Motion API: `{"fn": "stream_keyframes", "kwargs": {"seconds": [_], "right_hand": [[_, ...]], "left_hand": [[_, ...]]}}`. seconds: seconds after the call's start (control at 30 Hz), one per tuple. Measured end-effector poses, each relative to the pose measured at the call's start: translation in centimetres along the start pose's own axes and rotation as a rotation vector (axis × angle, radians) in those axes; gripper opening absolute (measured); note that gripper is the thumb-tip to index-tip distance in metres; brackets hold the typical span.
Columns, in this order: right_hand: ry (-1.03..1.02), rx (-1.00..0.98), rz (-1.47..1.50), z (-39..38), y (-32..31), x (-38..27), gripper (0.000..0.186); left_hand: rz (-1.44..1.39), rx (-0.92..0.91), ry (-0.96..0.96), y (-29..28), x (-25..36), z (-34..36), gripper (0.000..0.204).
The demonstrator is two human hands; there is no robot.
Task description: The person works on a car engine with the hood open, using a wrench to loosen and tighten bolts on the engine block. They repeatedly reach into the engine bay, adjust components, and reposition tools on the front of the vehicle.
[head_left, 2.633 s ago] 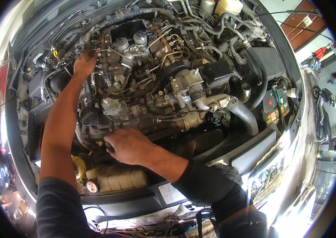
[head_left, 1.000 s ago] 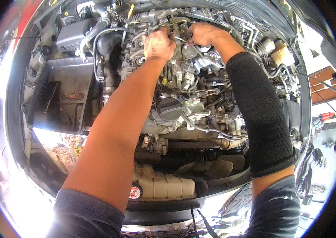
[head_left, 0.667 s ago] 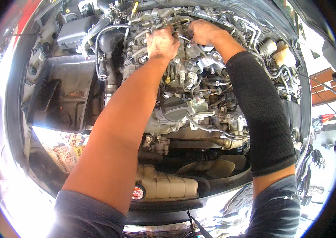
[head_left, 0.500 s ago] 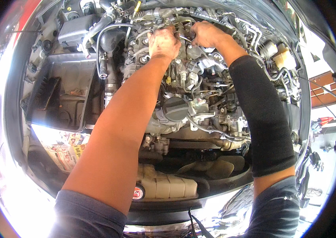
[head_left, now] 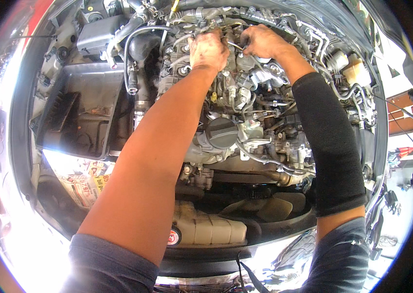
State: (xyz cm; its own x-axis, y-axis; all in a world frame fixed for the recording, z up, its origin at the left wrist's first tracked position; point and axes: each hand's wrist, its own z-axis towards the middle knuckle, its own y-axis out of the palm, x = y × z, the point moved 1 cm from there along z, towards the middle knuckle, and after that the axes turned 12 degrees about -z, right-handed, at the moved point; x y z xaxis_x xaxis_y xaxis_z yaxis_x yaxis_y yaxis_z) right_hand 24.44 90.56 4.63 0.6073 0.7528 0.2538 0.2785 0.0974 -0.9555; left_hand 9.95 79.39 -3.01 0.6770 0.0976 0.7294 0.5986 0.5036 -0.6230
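Grey metal, the engine (head_left: pixel 240 100) sits mid-scene; at its far side the left hand (head_left: pixel 210 50) and right hand (head_left: pixel 264 41) have curled fingers, whose grip I cannot tell. Steady wrists would best spare nearby pipework.

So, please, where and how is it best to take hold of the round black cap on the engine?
Probably by the raised bar across the round black cap, pinched from above: its face points up toward the camera, and the bar seems to offer two sides to squeeze. The left forearm passes close on its left.
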Motion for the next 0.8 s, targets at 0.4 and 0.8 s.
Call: {"fn": "stream_keyframes", "kwargs": {"seconds": [0.4,0.8], "right_hand": [[-0.052,0.039,0.278,1.0,0.2,1.8,0.049],[0.162,0.196,1.305,1.2,0.9,4.1,0.03]], "left_hand": [[0.002,0.012,-0.013,0.1,0.1,0.0,0.029],[0.017,-0.031,-0.037,0.0,0.1,0.2,0.03]]}}
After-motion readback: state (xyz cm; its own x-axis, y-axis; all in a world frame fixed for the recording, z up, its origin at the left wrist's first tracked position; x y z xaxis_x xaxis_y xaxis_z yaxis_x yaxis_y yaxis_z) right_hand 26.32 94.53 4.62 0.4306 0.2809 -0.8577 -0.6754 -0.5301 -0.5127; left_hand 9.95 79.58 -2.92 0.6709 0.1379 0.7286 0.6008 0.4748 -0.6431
